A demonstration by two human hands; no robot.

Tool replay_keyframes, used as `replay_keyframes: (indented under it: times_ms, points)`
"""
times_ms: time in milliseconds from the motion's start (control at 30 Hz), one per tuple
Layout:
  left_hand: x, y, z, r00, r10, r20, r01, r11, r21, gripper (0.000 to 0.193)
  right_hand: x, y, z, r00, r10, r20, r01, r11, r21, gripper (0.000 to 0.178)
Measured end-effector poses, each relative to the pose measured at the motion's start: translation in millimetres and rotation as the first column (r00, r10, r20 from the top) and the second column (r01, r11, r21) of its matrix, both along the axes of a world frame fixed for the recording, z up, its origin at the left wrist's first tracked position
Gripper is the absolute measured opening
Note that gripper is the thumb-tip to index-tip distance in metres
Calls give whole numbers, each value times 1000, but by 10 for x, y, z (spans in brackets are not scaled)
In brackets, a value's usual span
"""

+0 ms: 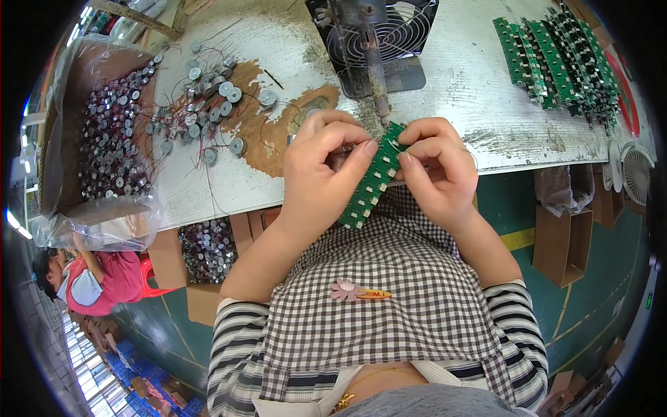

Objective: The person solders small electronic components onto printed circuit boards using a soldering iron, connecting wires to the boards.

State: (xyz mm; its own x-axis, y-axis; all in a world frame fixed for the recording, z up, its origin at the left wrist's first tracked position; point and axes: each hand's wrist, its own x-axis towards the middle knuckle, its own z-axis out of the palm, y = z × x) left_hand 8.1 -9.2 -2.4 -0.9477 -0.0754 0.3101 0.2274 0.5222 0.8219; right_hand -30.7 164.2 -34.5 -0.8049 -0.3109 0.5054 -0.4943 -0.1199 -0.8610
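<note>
Both hands meet at the centre of the view over the near edge of the bench (486,83). The left hand (316,174) has its grip narrowed to a pinch, thumb and forefinger closed on the upper end of a long green circuit board strip (372,184). The right hand (438,170) pinches the same strip from the other side, its fingertips just at 3 o'clock of the left hand's. The strip is tilted, running from about 1 o'clock at the fingers down to 7 o'clock toward the person's checked apron (389,299).

Directly at 12 o'clock of the hands stands a soldering iron (375,62) with its tip pointing down near the strip's top end, and behind it a small black fan (379,35). At 10 o'clock, loose round metal buzzer parts with thin red wires (208,97) lie scattered on the bench; farther out at 9 o'clock, a clear plastic bag in a carton (111,139) holds many more of them. At 2 o'clock, a pile of green circuit board strips (556,59) rests well apart from the hands. At 3 o'clock, brown cardboard boxes (566,240) stand on the green floor. At 8 o'clock, another person in a red top (104,278) is bent over.
</note>
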Motion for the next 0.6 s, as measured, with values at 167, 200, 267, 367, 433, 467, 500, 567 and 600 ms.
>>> replay_keyframes:
  times_ms: [167, 200, 267, 367, 433, 467, 500, 567, 600]
  points:
    - [-59, 95, -8, 983, -19, 184, -50, 930, 364, 6, 25, -29, 35, 999, 12, 49, -9, 998, -62, 9]
    - [-62, 100, -1, 983, -19, 184, -50, 930, 365, 6, 27, -33, 38, 999, -8, 42, 10, 999, -48, 8]
    - [-72, 111, 27, 977, -20, 212, -62, 926, 373, 5, 27, -37, 47, 999, -29, 37, 31, 999, -33, 8]
    - [-76, 93, 74, 962, -46, 268, -43, 948, 316, 5, 9, -49, 85, 997, -58, 42, 57, 998, 30, 8]
    - [-92, 80, 75, 970, -40, 239, -42, 944, 329, 5, -34, -77, 116, 995, -85, -46, 88, 994, 64, 8]
    - [-104, 74, 79, 977, -36, 208, -38, 939, 341, 5, -38, -74, 115, 995, -84, -45, 87, 994, 65, 8]
    - [-96, 76, 93, 977, -35, 208, -39, 939, 341, 5, -43, -65, 112, 994, -83, -77, 89, 993, 80, 9]
    - [-65, 95, 128, 969, -34, 246, -51, 941, 333, 5, -39, -62, 97, 991, -82, -109, 93, 991, 95, 9]
    - [-57, 102, 124, 969, -35, 245, -50, 941, 334, 5, -19, -61, 70, 994, -79, -81, 84, 995, 57, 9]
